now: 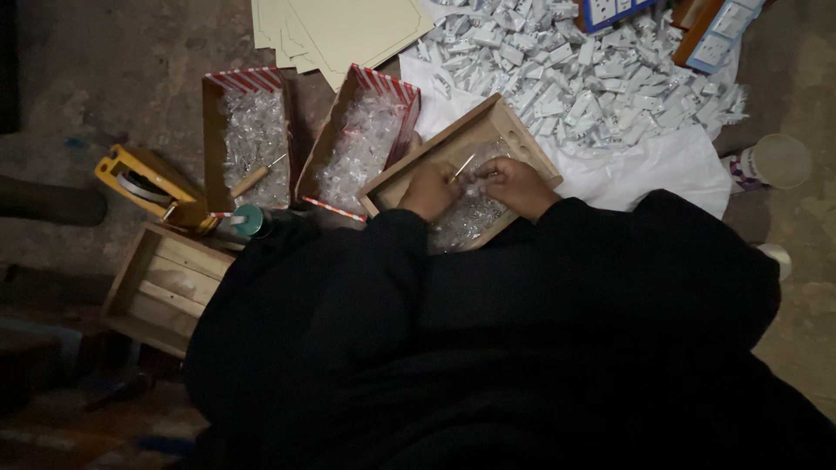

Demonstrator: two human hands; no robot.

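My left hand (430, 190) is closed around a thin metal tool (464, 164) whose tip points up and right. My right hand (515, 183) pinches a small clear plastic part (476, 182) right beside the tool tip. Both hands hover over a shallow wooden tray (514, 124) that holds several clear plastic-wrapped pieces. My black sleeves and garment cover the lower part of the view.
Two cardboard boxes with red-striped edges (252, 130) (364, 139) hold clear bagged parts; a wooden-handled tool (254, 179) lies in the left one. A heap of white plastic parts (592, 78) lies on white sheeting. A yellow tape dispenser (148, 183), an empty wooden crate (165, 283), cardboard sheets (348, 30) and a cup (778, 162) surround me.
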